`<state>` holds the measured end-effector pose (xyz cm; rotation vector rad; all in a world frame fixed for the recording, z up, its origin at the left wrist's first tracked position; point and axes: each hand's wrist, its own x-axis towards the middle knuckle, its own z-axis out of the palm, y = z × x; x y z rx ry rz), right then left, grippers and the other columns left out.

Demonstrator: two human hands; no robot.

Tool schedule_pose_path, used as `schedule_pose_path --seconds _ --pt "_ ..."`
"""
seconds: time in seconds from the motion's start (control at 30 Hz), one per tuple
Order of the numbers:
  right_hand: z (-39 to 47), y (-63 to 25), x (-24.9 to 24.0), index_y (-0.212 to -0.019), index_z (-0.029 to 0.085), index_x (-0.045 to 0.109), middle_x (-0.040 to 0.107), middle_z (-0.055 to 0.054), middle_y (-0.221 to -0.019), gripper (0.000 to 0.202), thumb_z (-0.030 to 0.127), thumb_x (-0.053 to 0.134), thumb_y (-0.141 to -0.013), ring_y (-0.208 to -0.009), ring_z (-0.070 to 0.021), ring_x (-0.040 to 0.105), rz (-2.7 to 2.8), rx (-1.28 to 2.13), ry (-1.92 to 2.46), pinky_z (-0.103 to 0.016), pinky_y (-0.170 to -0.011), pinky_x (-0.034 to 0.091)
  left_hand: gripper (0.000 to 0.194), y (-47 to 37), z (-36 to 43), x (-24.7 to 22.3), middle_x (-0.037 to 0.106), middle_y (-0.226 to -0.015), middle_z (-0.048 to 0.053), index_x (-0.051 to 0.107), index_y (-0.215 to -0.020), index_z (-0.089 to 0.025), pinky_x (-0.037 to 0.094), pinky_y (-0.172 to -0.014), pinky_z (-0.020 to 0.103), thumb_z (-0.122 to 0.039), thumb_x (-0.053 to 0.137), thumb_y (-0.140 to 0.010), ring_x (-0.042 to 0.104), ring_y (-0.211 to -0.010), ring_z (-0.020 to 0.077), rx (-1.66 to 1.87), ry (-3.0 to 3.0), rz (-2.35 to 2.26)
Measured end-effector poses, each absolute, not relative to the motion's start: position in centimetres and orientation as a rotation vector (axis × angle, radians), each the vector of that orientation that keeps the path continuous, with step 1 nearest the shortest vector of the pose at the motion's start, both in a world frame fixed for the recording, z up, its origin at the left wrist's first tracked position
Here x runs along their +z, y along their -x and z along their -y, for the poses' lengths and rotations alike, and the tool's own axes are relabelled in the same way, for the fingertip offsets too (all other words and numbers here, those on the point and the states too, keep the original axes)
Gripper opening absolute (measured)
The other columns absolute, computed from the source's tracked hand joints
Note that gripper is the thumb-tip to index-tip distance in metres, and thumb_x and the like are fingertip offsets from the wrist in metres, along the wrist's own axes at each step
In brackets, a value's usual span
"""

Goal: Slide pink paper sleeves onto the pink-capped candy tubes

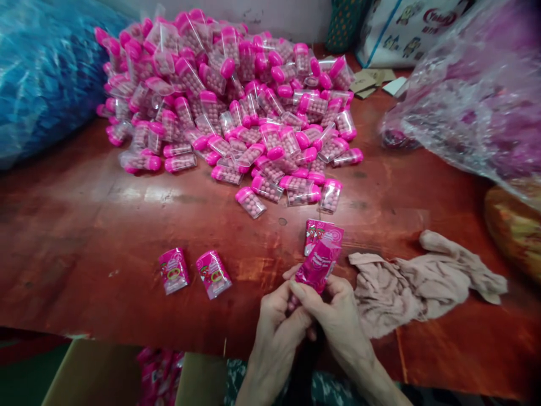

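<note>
Near the table's front edge, my left hand (276, 324) is closed round a small clear candy container (292, 303), whose pink balls show between the fingers. A glossy pink printed sleeve (316, 264) covers the upper part of this container or meets it; the fingers hide how far. My right hand (338, 316) pinches the sleeve's lower end, thumb in front. Just beyond lies a small stack of flat printed sleeves (313, 232). To the left, two wrapped candy containers (173, 272) lie side by side on the table.
A large heap of pink-capped candy containers (249, 129) covers the table's (105, 237) far side. A crumpled beige cloth (406, 285) lies right of my hands. Plastic bags, one blue (46, 79) and one pink (477, 107), flank the heap. Below the edge stands an open carton (93, 375).
</note>
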<state>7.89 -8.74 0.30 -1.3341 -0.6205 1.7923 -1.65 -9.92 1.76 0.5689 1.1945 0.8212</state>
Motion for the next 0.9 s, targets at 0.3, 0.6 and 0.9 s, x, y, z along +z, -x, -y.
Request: schedule_pose_path --seconds 0.3,0.6,0.9 --pt "7.2 -10.1 1.1 -0.094 0.017 0.069 0.066 -0.006 -0.075 0.038 0.049 0.056 -0.079 -0.053 -0.0146 0.062 0.594 2.027 0.898 -0.025 -0.048 0.054 0.030 2.0 8.7 1.1 0.059 -0.063 0.006 0.059 -0.081 -0.010 0.035 -0.034 0.016 -0.039 0.060 -0.075 0.050 -0.043 0.0087 0.780 -0.252 -0.631" --pt "7.1 -10.8 0.5 -0.093 0.020 0.069 0.070 -0.007 -0.084 0.046 0.059 0.049 -0.080 -0.064 -0.0188 0.063 0.758 1.798 1.074 -0.029 -0.057 0.051 0.019 1.5 8.6 1.6 0.057 -0.058 -0.001 0.052 -0.077 -0.014 0.031 -0.034 0.014 -0.017 0.067 -0.067 0.051 -0.041 0.0079 0.922 -0.351 -1.035" --pt "8.3 -8.9 1.0 -0.088 0.020 0.070 0.063 0.000 -0.070 0.019 0.034 0.057 -0.084 -0.062 -0.0132 0.057 0.922 1.577 1.350 -0.021 -0.055 0.046 0.014 1.1 9.4 1.6 0.054 -0.058 -0.004 0.055 -0.079 -0.015 0.035 -0.042 0.015 -0.016 0.066 -0.071 0.048 -0.049 0.0061 1.091 -0.477 -1.292"
